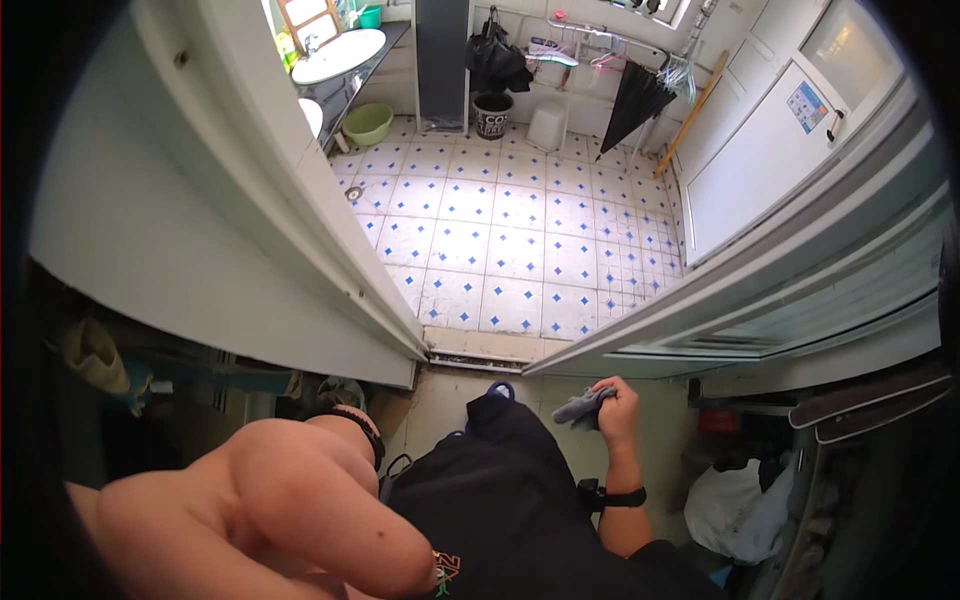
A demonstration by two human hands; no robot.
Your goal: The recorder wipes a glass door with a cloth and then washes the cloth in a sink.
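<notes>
My right hand [620, 408] is closed around a crumpled grey cloth [583, 408], held out in front and to the right of my body. A black band with a small dark device [605, 497] sits on that wrist. My left hand [265, 490] is raised very close to the camera and fills the lower left. Its fingers are bent and closed, their tips are hidden, and whatever they may hold cannot be made out. Another black band [372, 437] circles the left wrist. Between the arms is my black shirt [500, 500], and the tip of a blue-strapped slipper [500, 391] shows past it.
A doorway threshold [480, 360] leads onto a tiled floor [515, 230] with blue diamonds. Beyond are a washbasin [340, 57], green tub [368, 124], black bin [493, 117], folded umbrella [637, 105] and white door [765, 150]. At lower right hangs a white bag [735, 515].
</notes>
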